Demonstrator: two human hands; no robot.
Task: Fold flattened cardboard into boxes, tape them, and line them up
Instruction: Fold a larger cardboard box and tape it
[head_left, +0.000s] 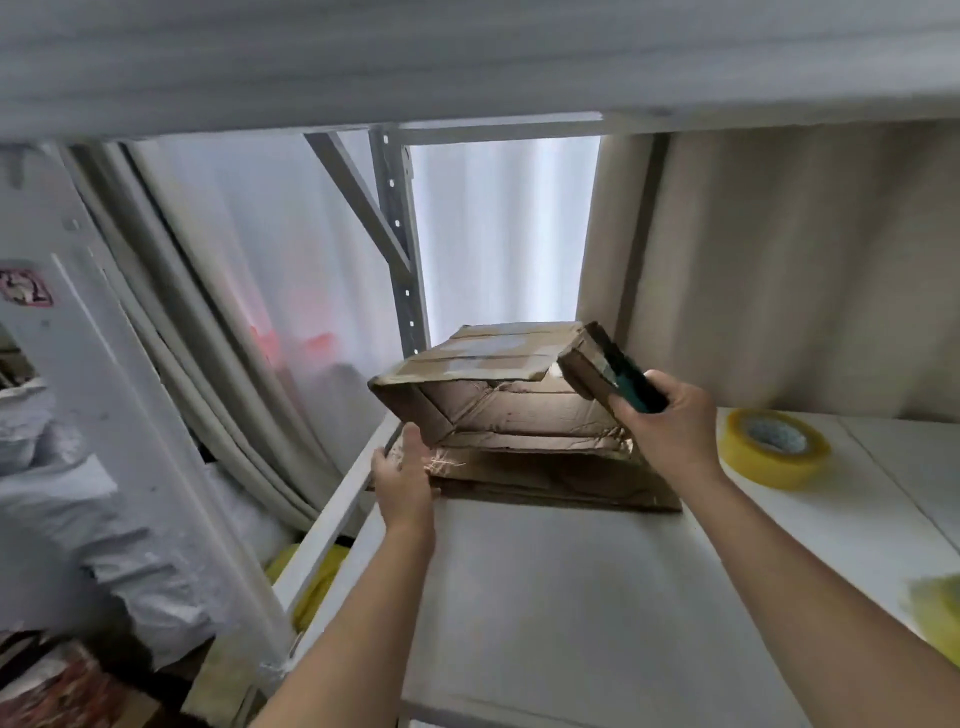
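A worn brown cardboard box (498, 395), partly unfolded, lies on its side at the back left of a white shelf (545, 597), its open mouth facing me. Old tape strips run across its top face. My right hand (660, 426) grips the box's right flap together with a dark green tool (631, 382) pressed against it. My left hand (402, 473) holds the lower left flap of the box near the shelf's left edge. A flat piece of cardboard (561, 480) lies under the box.
A roll of yellow tape (774, 447) sits on the shelf to the right of my right hand. A blurred yellow-green object (935, 608) shows at the right edge. A metal rack upright (400, 239) stands behind the box. Curtains and white sacks (62, 493) fill the left.
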